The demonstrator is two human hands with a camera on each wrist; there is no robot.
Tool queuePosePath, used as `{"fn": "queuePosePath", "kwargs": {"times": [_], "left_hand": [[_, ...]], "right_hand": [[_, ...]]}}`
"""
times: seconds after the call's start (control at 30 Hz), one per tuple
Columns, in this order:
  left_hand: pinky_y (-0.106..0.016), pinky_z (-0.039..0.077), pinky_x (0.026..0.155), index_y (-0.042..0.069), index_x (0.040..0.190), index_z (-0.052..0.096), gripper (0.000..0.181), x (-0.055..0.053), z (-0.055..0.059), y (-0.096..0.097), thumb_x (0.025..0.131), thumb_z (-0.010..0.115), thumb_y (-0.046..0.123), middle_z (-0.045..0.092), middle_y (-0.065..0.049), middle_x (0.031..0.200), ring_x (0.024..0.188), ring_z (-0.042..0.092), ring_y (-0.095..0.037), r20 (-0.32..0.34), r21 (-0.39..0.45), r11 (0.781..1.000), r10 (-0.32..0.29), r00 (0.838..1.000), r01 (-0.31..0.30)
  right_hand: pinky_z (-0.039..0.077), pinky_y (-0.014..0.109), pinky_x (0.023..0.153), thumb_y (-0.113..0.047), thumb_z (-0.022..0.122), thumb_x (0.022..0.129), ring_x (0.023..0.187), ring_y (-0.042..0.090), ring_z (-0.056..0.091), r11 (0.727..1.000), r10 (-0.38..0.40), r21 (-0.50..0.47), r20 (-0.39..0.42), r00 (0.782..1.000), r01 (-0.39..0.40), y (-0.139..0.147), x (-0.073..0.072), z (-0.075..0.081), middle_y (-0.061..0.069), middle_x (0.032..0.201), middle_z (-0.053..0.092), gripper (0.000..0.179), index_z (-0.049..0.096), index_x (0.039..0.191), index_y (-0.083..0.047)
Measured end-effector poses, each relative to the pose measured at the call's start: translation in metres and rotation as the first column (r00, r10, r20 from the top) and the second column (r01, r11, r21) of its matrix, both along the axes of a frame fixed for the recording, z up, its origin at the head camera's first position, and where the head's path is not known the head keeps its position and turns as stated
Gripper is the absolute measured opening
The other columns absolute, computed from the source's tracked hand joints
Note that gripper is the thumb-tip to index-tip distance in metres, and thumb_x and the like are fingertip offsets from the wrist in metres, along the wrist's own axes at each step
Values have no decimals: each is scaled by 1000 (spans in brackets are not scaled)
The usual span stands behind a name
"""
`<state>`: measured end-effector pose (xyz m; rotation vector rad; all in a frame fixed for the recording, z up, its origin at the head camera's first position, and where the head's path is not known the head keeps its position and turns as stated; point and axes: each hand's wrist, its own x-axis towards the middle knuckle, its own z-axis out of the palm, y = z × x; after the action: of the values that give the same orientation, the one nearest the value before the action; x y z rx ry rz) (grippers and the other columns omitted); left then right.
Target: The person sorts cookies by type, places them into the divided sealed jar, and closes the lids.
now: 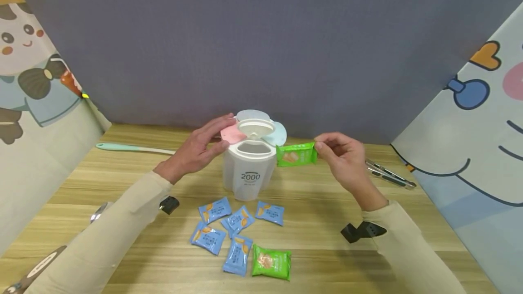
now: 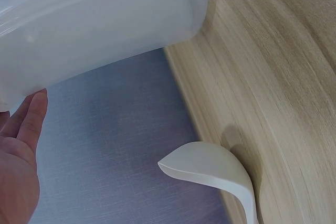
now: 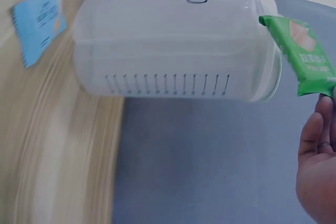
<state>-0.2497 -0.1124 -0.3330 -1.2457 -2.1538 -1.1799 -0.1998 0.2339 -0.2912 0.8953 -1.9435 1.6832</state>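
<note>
Left hand (image 1: 199, 149), straight-fingered, touches the container (image 1: 248, 169); right hand (image 1: 343, 158) pinches a green packet (image 1: 296, 154), best aligned end-on with an opening (image 1: 254, 148).

On the counter (image 1: 318, 248) before me stands a container (image 1: 249, 171), packets (image 1: 238, 220) nearer me, a ladle (image 1: 118, 147) left, tongs (image 1: 392, 173) right.

Cream long sleeves (image 1: 108, 230), small black wrist mounts (image 1: 369, 229), apparently plastic
</note>
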Motion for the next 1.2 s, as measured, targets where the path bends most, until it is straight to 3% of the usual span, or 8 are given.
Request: {"fn": "queuePosePath", "kwargs": {"times": [0.37,0.73,1.2], "left_hand": [[-33,50,89,6,142,41,51,0,-1,0,100,48,34,32,-14,149,124,46,-26,-1,12,1000,-20,1000,20],[-34,50,89,7,143,40,54,0,-1,1,100,45,40,32,-17,148,125,44,-27,4,10,1000,-18,1000,18],[-33,50,89,6,142,41,51,0,-1,1,100,47,35,32,-12,150,122,47,-26,4,23,999,-28,1000,28]], "right_hand": [[53,22,56,4,63,88,60,18,57,997,35,-68,5,999,-34,-21,-5,12,10,74,65,9,63,90,14],[53,23,57,0,66,87,60,15,57,993,-5,-115,-1,1000,5,-37,-14,20,8,76,66,12,64,90,12],[48,20,53,10,62,86,62,15,54,999,13,-31,-54,998,-14,-47,-18,25,9,76,64,6,63,91,14]]}}
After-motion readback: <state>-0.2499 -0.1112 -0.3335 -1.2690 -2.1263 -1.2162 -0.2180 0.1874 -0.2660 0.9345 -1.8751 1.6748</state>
